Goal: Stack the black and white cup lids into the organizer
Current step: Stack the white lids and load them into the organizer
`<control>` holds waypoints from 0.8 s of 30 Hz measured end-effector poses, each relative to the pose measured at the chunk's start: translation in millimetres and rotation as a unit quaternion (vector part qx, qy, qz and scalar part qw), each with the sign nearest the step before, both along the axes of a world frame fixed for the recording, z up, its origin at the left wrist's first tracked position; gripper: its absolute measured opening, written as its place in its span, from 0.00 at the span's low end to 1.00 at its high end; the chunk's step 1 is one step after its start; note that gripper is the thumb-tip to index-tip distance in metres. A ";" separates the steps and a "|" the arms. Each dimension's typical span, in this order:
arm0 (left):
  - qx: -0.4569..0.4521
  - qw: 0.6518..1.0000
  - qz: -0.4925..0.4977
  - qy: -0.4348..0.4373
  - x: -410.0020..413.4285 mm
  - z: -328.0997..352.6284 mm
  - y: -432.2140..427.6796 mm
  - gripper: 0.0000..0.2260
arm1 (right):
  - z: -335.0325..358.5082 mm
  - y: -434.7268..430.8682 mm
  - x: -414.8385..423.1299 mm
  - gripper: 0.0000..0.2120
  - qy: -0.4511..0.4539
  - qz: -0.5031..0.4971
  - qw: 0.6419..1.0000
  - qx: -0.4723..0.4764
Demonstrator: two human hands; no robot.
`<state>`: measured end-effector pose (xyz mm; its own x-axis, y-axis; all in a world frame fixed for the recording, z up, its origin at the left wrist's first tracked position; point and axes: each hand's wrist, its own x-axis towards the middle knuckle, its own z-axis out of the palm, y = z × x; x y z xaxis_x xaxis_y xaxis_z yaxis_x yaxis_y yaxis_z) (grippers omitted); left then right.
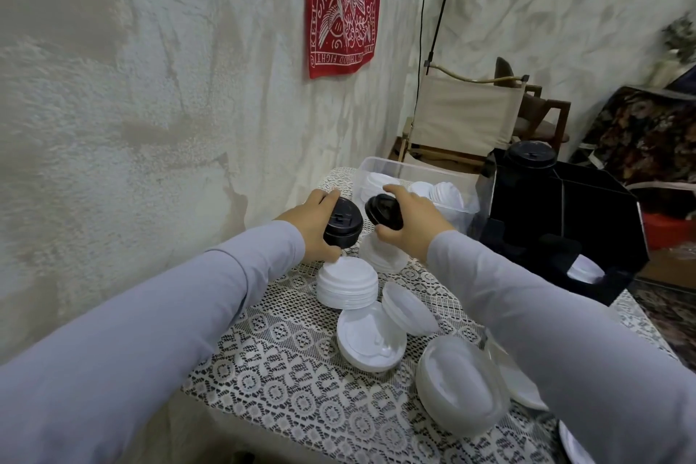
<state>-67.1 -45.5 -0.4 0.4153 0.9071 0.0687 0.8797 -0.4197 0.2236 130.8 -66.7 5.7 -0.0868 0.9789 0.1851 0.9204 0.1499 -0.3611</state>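
Currently the left hand (312,228) grips a short stack of black lids (343,225), fingers and thumb curled round its rim, above the worktop (286,362). Just beside it, the right hand (412,224) grips a second black stack (383,211), tilted, with fingers clamped over its top edge. Below and to the right, white lids (347,282) lie in loose nested piles on the worktop, and more sit in the clear tub (376,166). At far right stands the organizer (587,215), with a black pile (531,158) already in a rear slot. The lids appear to be thin moulded plastic: light, slightly flexible, smooth, and likely to slide apart. Hold each stack across its rim with a gentle squeeze, and keep it level so the nest does not fan out.
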 end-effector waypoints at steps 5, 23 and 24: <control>-0.007 0.999 -0.009 -0.034 4.4 1.3 -3.0 0.46 | 8.2 -3.9 -11.8 0.34 0.038 0.074 0.996 0.042; -0.050 0.989 -0.030 -0.140 12.3 1.3 -5.1 0.54 | 10.8 -8.6 -25.4 0.29 0.042 0.163 0.985 0.037; -0.050 0.988 -0.032 -0.140 12.6 2.0 -6.1 0.53 | 11.9 -8.6 -24.9 0.29 0.048 0.163 0.985 0.033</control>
